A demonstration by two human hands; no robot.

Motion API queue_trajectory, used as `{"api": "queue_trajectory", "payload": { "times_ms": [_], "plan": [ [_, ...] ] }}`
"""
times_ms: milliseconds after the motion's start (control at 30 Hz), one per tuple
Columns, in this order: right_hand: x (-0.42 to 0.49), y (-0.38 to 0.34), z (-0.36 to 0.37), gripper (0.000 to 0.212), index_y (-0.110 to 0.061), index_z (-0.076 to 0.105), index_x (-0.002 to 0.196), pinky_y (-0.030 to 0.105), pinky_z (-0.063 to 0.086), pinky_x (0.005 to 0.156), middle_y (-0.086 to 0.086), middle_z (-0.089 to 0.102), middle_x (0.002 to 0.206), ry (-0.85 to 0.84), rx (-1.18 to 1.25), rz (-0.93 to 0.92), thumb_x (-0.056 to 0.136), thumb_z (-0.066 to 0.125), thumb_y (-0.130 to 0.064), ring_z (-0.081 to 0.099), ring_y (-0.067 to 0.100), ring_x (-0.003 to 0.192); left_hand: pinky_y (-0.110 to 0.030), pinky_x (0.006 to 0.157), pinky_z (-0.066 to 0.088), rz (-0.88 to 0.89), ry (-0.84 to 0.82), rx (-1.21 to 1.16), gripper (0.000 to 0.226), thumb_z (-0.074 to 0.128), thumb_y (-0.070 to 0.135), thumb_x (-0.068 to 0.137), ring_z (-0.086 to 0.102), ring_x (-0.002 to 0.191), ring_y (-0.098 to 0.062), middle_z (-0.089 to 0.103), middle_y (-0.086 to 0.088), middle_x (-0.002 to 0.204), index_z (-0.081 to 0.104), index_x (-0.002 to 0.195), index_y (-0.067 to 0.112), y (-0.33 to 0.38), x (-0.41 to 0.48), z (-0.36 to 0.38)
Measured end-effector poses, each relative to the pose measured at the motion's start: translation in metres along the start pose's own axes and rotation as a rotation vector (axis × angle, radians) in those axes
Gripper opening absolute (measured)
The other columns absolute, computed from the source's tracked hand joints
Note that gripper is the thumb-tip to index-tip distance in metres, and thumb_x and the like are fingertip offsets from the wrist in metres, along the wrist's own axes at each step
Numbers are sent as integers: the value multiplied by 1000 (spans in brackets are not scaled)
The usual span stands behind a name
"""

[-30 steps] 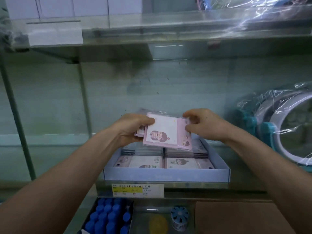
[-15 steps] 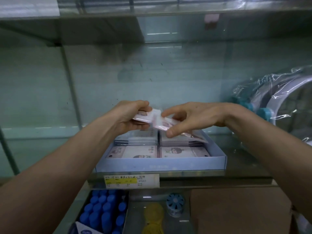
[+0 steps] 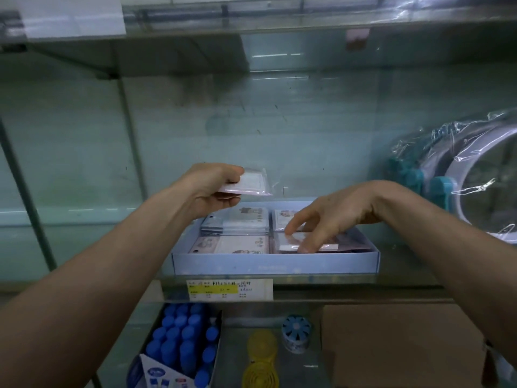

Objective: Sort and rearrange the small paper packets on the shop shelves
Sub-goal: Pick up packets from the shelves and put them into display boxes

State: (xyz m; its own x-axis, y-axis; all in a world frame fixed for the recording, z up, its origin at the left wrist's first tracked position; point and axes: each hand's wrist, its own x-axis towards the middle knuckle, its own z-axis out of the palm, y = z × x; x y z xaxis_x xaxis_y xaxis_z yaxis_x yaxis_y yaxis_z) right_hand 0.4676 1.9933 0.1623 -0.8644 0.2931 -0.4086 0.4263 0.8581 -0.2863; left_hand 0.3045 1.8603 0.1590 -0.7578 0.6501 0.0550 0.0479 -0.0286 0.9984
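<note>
The left hand (image 3: 215, 189) is raised above the back left corner of the blue tray (image 3: 274, 266). Its thumb and curled fingers grip a small bundle of packets (image 3: 250, 184), held almost flat in clear wrapping and not touching anything below.

The right hand (image 3: 333, 217) is lower and reaches into the right side of the tray. Its fingers are spread and point down, and the fingertips (image 3: 305, 249) rest on the top packet of the front right pile (image 3: 330, 245). No finger is curled around this packet.

Inside the tray there are three more piles of packets: the front left pile (image 3: 232, 245), the back left pile (image 3: 240, 219) and the back right pile (image 3: 282, 218), which the right hand partly hides.

The tray stands on a shelf (image 3: 349, 281), with a price label (image 3: 229, 289) on the shelf edge below it. Well to the right of the tray stands a round item wrapped in plastic (image 3: 475, 177). On the lower level are blue-capped bottles (image 3: 181, 337), yellow round containers (image 3: 261, 343), a blue-topped container (image 3: 296, 331) and a cardboard box (image 3: 400, 345).
</note>
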Motion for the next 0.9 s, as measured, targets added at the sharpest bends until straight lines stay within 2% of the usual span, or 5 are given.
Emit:
{"api": "queue_trajectory", "payload": {
  "times_ms": [200,367,600,767,900],
  "plan": [
    [2,-9,1,63,-39,43,137,42,33,112,-7,33,150,-40,-100,59,80,60,-60,34,24,137,-19,43,50,-3,-27,10,33,48,-4,91,54,74,-17,57,-6,96,60,116,15,-1,-6,-1],
    [5,-10,5,62,-35,43,139,38,36,111,-4,34,149,6,-151,36,83,66,-47,37,23,136,-31,53,50,7,-39,31,66,54,-5,89,57,75,-20,52,-11,124,30,146,17,-5,-6,-6],
    [2,-1,9,47,-36,53,130,37,43,105,-7,46,139,73,-117,9,85,62,-49,52,20,121,-22,51,50,-65,-100,28,9,57,1,90,62,73,-16,67,-9,87,59,93,9,-8,-9,-7],
    [1,7,1,28,-13,61,116,29,56,80,2,70,101,427,354,-20,97,49,-30,66,15,93,-34,85,49,-99,-141,-37,13,52,1,92,62,88,-23,66,-12,98,61,96,11,-9,-10,-8],
    [5,-2,6,27,-12,60,115,33,59,79,9,73,95,430,678,-112,96,52,-30,70,21,88,-35,80,53,-104,-163,-45,15,52,-1,92,63,89,-23,66,-14,101,60,104,5,-9,-13,-4]
  ]
}}
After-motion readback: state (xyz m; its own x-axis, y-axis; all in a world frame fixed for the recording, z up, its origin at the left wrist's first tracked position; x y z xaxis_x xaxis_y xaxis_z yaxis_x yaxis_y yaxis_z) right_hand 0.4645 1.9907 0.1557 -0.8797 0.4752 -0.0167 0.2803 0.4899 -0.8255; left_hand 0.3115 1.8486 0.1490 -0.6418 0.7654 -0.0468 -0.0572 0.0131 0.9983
